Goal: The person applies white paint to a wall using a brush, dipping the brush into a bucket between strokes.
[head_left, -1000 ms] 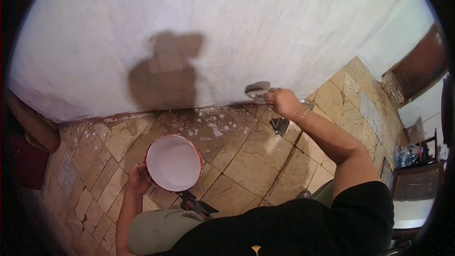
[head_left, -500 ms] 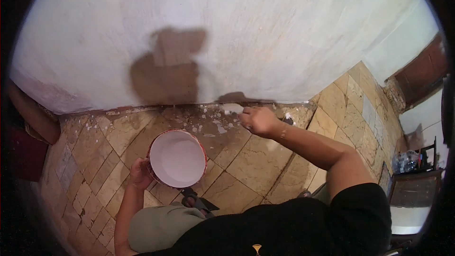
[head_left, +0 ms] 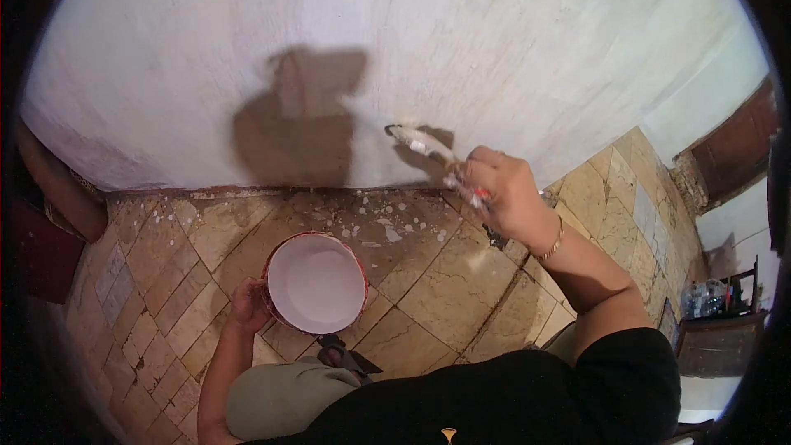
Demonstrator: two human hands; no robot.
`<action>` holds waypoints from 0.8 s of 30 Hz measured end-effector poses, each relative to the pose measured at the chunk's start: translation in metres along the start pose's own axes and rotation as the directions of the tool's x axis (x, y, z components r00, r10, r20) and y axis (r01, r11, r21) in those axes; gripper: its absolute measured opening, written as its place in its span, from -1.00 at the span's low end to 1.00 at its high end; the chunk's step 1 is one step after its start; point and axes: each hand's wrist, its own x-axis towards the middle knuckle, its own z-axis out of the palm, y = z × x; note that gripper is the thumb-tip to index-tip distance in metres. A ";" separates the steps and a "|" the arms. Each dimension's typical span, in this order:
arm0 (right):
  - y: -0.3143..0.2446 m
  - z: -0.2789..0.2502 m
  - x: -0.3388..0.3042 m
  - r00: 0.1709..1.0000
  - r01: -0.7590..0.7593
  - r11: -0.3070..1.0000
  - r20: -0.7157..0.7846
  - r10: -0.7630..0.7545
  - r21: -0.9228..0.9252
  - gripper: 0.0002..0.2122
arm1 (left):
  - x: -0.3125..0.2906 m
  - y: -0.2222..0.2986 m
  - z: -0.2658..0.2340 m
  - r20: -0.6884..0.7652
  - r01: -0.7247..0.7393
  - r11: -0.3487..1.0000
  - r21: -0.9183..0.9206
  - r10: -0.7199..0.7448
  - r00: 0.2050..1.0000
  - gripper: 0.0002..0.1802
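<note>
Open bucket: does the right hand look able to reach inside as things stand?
Probably yes: the left hand holds the bucket uncovered, and nothing visible blocks the right hand, though it grips a paintbrush.

A streaked, patchy white wall (head_left: 527, 41) rises over a floor (head_left: 428, 297) of tan tiles laid on the diagonal, a few of them grey, with white splashes (head_left: 394, 233) dotted near the wall's foot. A broad shadow (head_left: 301, 144) darkens the wall left of centre. At right, a brown panel (head_left: 733, 148), possibly a door though the view dims there, stands beyond clear plastic bottles (head_left: 704, 298) and dark-framed furniture (head_left: 721, 348); a dark red furnishing (head_left: 45, 262) fills the far left
</note>
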 end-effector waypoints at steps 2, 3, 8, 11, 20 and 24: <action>-0.016 0.003 -0.002 0.992 0.007 0.999 0.123 -0.011 0.038 -0.82 | -0.002 0.002 0.000 0.000 0.000 1.000 0.015 0.000 1.000 -0.27; -0.013 0.021 -0.003 0.986 0.017 0.997 0.164 -0.029 0.070 -0.83 | -0.002 -0.001 -0.011 -0.005 -0.002 1.000 0.009 0.002 1.000 -0.27; 0.032 0.070 -0.001 0.971 0.016 0.999 0.240 -0.006 -0.040 -0.85 | -0.001 0.011 0.026 -0.051 0.007 0.995 -0.103 -0.012 0.999 -0.51; 0.031 0.038 0.025 0.986 0.029 1.000 0.166 -0.027 -0.009 -0.84 | -0.003 0.010 0.015 -0.032 0.006 0.999 -0.032 -0.007 0.999 -0.53; -0.055 -0.133 0.026 0.898 -0.012 0.958 -0.424 -0.116 -0.288 -0.79 | 0.002 0.002 0.006 -0.081 -0.014 0.999 -0.047 0.010 0.997 -0.49; -0.067 -0.140 0.002 0.786 -0.062 0.899 -0.577 -0.224 -0.433 -0.81 | -0.001 0.008 0.016 0.009 0.014 1.000 -0.018 -0.014 1.000 -0.46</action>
